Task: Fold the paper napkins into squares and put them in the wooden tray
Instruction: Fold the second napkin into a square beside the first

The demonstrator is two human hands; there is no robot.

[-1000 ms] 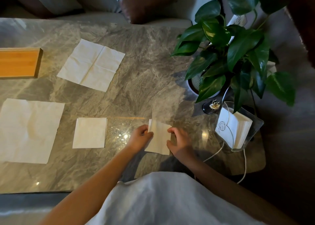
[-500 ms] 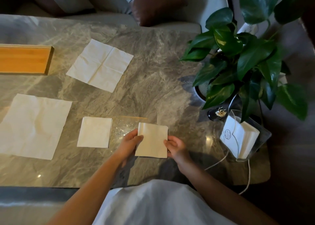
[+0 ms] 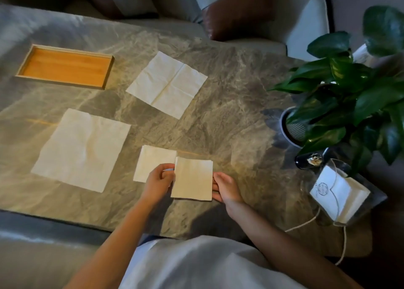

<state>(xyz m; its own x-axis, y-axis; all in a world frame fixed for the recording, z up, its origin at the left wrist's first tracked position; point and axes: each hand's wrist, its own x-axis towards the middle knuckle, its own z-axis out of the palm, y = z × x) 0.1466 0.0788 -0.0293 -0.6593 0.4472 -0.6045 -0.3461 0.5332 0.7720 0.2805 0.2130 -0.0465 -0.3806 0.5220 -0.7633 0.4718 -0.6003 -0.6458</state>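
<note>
A folded napkin [image 3: 192, 179] is held flat just above the marble table [image 3: 229, 118], pinched by its two side edges. Its left edge is gripped by the left hand [image 3: 159, 182], with fingers curled closed over the paper, and its right edge is gripped by the right hand [image 3: 225, 189], whose fingertips [image 3: 215, 177] are pressed against the napkin's side. A second folded square [image 3: 153, 162] is seen lying flat on the table immediately left of the held napkin, its right edge overlapped by the held one and partly covered by the left hand.

Further left of the held napkin, a large unfolded napkin [image 3: 83, 148] is spread on the table. Beyond and slightly left of the held napkin, another opened napkin [image 3: 167, 84] with visible crease lines is laid out at an angle. The wooden tray [image 3: 63, 83] is placed at the far left, well apart from the held napkin, and nothing is seen inside it.

To the right of the held napkin, a potted plant [image 3: 354, 96] is stood near the table's edge, and nearer the person a clear holder [image 3: 341, 192] with a stack of white paper is found, with a light cord [image 3: 310, 219] trailing past it.
</note>
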